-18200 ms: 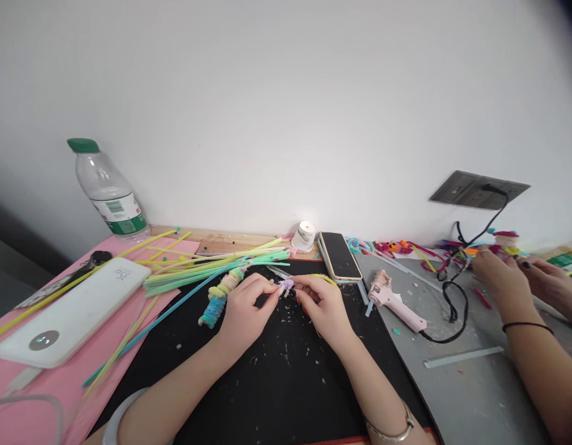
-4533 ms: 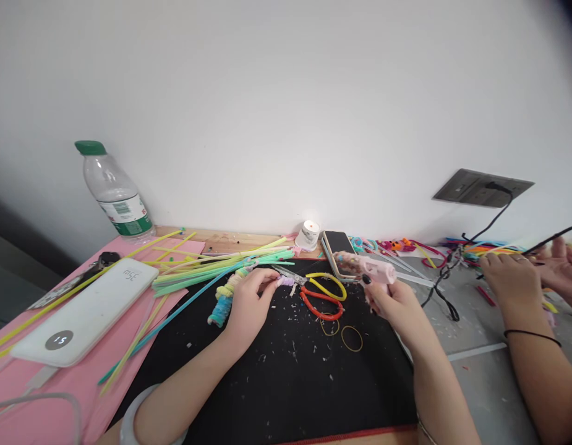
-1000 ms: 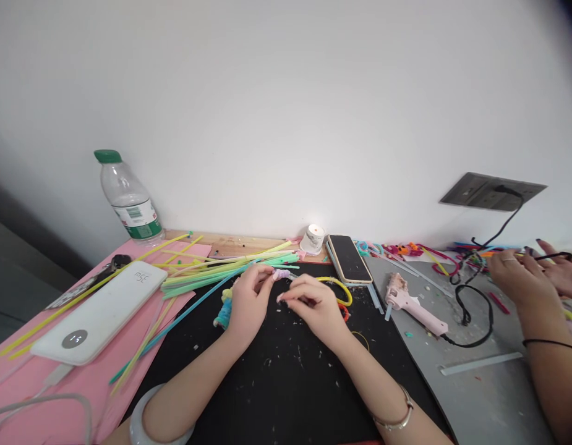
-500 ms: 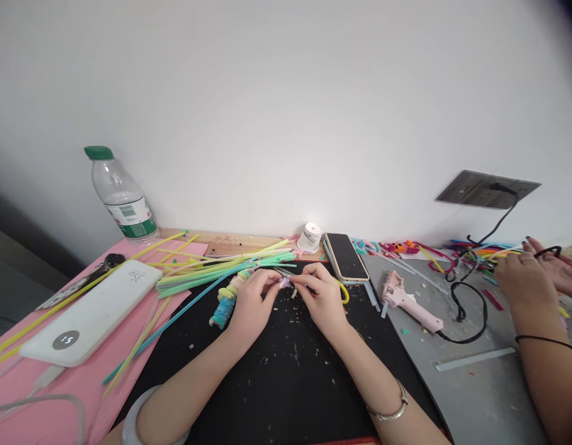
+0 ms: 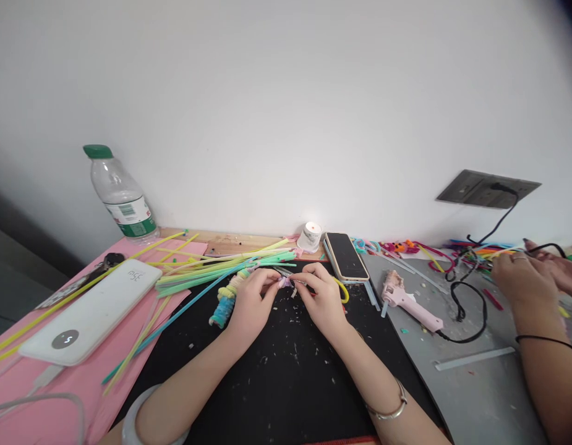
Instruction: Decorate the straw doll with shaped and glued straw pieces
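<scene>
Over the black mat point(image 5: 286, 383), my left hand point(image 5: 255, 300) and my right hand point(image 5: 320, 296) meet fingertip to fingertip. Between them is a small light-purple fuzzy piece point(image 5: 284, 282), perhaps pipe cleaner, pinched by the left fingers. The right thumb and forefinger are pressed together at its right side; what they grip is too small to make out. Beside my left hand lies a coiled blue and yellow pipe-cleaner piece point(image 5: 225, 306). A yellow pipe-cleaner loop point(image 5: 344, 290) shows just behind my right hand.
Green and yellow pipe cleaners point(image 5: 211, 275) spread to the left, near a white power bank point(image 5: 93, 312) and a bottle point(image 5: 123, 198). A phone point(image 5: 345, 256), a small white cup point(image 5: 310, 237) and a pink glue gun point(image 5: 413, 306) with a cord lie rightward. Another person's hands point(image 5: 527, 278) work at far right.
My hands stay almost in place, with only slight finger movement around the purple piece. At the far right, the other person's hands have shifted a little and drawn closer together.
</scene>
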Demonstrator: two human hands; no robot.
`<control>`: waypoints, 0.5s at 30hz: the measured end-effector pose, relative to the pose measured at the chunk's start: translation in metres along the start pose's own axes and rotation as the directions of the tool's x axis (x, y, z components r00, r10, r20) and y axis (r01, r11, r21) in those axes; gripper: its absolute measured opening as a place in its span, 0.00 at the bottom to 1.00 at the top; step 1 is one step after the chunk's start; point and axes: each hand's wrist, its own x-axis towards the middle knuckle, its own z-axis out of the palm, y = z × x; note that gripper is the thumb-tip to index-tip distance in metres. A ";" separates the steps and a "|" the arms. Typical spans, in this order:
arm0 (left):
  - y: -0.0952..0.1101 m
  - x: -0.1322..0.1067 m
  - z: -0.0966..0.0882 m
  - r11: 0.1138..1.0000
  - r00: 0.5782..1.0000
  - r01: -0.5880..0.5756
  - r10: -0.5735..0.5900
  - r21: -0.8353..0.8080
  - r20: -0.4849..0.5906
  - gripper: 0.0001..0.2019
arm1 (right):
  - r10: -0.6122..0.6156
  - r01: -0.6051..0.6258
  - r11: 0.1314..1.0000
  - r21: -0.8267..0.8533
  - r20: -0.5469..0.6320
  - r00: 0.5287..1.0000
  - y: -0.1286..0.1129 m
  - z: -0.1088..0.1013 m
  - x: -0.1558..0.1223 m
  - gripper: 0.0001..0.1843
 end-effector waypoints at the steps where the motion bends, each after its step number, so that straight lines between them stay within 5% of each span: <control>1: 0.000 0.000 0.000 1.000 1.000 0.000 0.000 0.001 0.002 0.04 | 0.005 -0.005 1.000 0.000 -0.001 1.000 0.000 0.000 0.000 0.09; 15: -0.003 -0.001 0.002 0.999 0.999 0.035 -0.035 -0.014 0.022 0.04 | 0.019 -0.020 0.999 0.024 0.038 0.999 0.004 0.003 -0.002 0.08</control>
